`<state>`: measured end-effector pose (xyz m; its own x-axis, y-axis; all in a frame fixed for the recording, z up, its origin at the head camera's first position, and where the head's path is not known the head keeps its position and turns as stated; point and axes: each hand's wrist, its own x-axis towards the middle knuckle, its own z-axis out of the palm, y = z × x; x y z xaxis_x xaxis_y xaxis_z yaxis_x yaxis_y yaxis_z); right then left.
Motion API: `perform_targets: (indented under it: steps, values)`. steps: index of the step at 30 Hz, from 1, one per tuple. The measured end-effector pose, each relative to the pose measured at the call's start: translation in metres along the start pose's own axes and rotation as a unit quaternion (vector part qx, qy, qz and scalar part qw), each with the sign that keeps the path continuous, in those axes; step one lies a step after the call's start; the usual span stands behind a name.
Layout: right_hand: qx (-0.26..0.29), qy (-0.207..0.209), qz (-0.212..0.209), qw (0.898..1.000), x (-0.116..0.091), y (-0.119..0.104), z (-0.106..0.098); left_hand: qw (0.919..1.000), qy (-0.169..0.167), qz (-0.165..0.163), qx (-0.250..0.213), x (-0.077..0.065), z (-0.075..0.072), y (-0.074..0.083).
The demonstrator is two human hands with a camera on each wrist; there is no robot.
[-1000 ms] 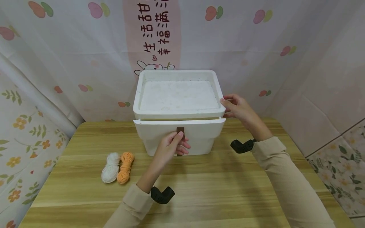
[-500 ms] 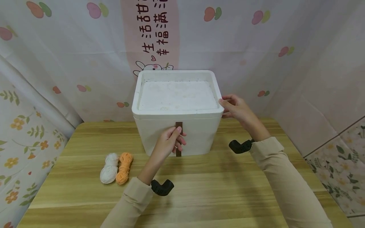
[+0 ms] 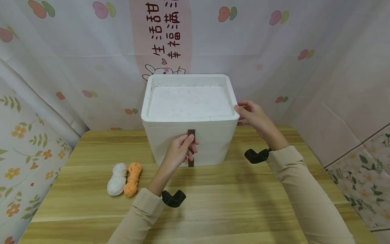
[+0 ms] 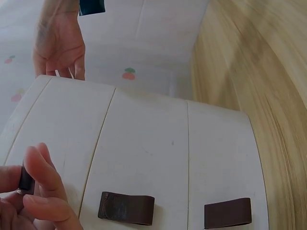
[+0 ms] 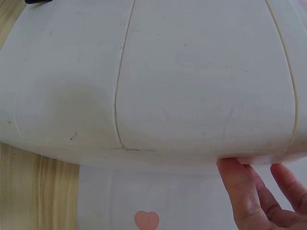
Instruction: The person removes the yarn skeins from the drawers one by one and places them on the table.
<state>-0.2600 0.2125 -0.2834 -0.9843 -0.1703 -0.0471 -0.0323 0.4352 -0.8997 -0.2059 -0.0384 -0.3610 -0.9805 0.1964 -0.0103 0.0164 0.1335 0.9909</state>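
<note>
A small white drawer unit (image 3: 214, 142) stands on the table, its drawers flush with the front. My left hand (image 3: 179, 149) pinches the brown pull tab (image 3: 191, 131) of the top drawer between thumb and fingers. In the left wrist view, two more brown tabs show, on the middle drawer (image 4: 139, 158) and the bottom drawer (image 4: 220, 158). My right hand (image 3: 254, 117) is at the unit's right side, thumb by the top rim. The right wrist view shows its fingertips (image 5: 230, 167) touching the side wall, with the fingers fairly straight.
On the table (image 3: 231, 210), left of the unit, a white yarn skein (image 3: 117, 179) and an orange yarn skein (image 3: 132, 179) lie side by side. A patterned curtain (image 3: 259, 40) hangs close behind the unit. The unit's top is a shallow recess (image 3: 192, 101) with a raised rim.
The top drawer, out by a small gap one second ago, has gone back in flush, with my left hand moving along on its tab. My right hand has stayed at the side.
</note>
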Motion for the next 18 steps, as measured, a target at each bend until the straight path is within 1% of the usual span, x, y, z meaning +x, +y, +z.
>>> perform_targets:
  steps: [6, 14, 15, 17, 18]
  values:
    - [-0.007, 0.004, 0.004, 1.0, -0.0011, -0.0017, 0.0017, 1.0, 0.0, 0.004, 0.005, -0.0014, -0.0014, 0.0019]
    - [0.004, 0.004, 0.001, 1.0, -0.0012, -0.0005, 0.0019, 0.9996, 0.017, 0.012, 0.018, 0.0013, 0.0007, -0.0015]
    - [0.006, 0.005, 0.001, 1.0, -0.0011, -0.0004, 0.0019, 0.9996, 0.018, 0.011, 0.02, 0.0013, 0.0009, -0.0009]
    - [0.006, 0.008, 0.001, 1.0, -0.0007, -0.0004, 0.0019, 0.9994, 0.019, 0.012, 0.025, -0.0034, 0.0011, 0.0082]
    - [0.006, 0.008, 0.0, 1.0, -0.0004, -0.0005, 0.0019, 0.9995, 0.019, 0.012, 0.024, -0.0032, 0.0009, 0.0084]
